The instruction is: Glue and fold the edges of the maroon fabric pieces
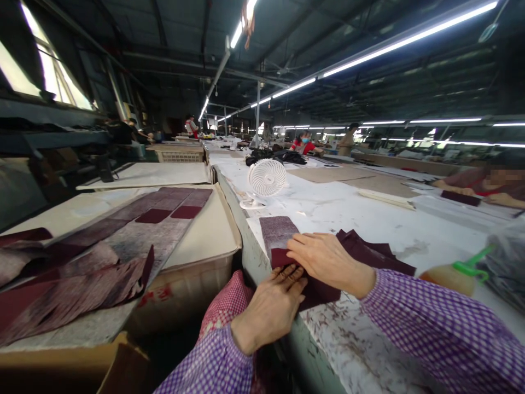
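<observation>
My left hand rests at the near edge of the table, fingertips on a maroon fabric piece. Its fingers are stretched forward and lie on the cloth. Just above it, my right hand reaches in from the right, fingers extended leftward and laid over the same piece; its thumb is hidden. A greyish-purple patch adjoins the maroon part on its far side. More dark maroon cloth shows below my right palm. Beyond my right wrist lies a loose stack of dark maroon pieces.
A white clip fan stands on the white-covered table. To the left, a cream bin bears rows of maroon and grey fabric pieces. At right are a container with a green handle, a plastic bag, and a co-worker's hands.
</observation>
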The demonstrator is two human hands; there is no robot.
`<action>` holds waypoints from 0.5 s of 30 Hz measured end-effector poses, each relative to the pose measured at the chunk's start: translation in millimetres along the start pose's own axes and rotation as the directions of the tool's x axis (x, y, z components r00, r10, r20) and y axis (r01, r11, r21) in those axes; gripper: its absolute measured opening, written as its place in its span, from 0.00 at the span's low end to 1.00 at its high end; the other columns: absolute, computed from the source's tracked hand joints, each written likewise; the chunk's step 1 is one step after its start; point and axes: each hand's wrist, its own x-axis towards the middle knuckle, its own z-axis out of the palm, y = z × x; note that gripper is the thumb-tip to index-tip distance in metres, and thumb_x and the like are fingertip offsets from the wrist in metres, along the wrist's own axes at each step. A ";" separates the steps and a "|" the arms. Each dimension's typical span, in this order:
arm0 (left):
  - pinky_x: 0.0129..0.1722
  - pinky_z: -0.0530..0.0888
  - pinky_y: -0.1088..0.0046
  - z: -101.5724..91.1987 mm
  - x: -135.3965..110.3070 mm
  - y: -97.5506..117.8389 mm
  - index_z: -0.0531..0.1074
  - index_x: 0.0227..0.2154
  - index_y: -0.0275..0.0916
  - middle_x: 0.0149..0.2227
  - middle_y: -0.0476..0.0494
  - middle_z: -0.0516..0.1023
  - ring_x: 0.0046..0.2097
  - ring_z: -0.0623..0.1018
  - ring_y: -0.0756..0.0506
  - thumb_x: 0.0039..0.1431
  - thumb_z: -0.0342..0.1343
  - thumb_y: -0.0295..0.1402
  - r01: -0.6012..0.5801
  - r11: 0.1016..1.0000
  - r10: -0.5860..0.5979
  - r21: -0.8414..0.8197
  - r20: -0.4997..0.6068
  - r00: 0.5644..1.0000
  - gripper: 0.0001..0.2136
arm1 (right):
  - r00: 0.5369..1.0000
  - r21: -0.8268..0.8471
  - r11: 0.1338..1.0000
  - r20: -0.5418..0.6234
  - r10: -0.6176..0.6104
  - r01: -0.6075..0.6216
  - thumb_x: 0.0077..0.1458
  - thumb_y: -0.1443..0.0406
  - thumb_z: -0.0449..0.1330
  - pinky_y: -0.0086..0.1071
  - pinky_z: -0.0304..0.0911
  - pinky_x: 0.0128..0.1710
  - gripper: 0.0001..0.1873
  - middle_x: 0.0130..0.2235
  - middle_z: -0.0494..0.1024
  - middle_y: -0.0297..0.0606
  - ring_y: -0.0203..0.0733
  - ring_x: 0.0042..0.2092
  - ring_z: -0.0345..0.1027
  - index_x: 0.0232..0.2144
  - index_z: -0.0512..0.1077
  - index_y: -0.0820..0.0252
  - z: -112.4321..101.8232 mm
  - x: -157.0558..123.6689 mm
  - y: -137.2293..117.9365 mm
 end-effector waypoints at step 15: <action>0.56 0.66 0.64 4.2 6.0 -5.7 0.68 0.49 0.34 0.54 0.37 0.70 0.56 0.69 0.44 0.62 0.44 0.29 -0.064 0.996 0.061 -0.061 -0.049 0.997 0.15 | 0.828 0.242 0.795 0.072 0.556 -0.556 0.56 0.60 0.50 0.34 0.58 0.35 0.11 0.34 0.76 0.43 0.45 0.36 0.68 0.34 0.68 0.61 37.2 6.4 106.4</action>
